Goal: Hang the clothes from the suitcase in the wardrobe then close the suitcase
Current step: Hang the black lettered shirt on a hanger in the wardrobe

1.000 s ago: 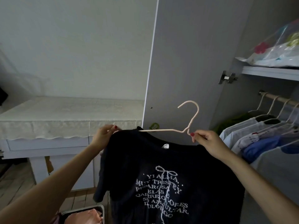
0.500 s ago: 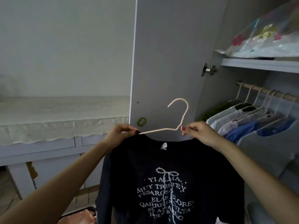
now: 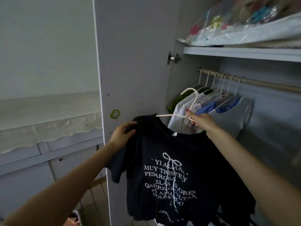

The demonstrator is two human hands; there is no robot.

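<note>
A black T-shirt of soft, limp cloth, printed with white serif lettering and a drawn bow, hangs in front of the open wardrobe, just below and left of the wooden rail. It sits on a thin, pale hanger of rounded wire shape whose hook curves up toward the rail without touching it. The right hand pinches the hanger at the base of the hook, fingers curled round the slim neck. The left hand grips the shirt's left shoulder, thumb and fingers closed on a fold of the fabric. On the rail hang several garments in white, blue and green on similar pale hangers, crowded together at its left end. Above the rail a flat grey shelf carries a glossy clear plastic bag with what seem to be bright flower prints, though it is blurred. Left of the rail stands the smooth grey wardrobe door, with a metal hinge and a small round green sticker.
</note>
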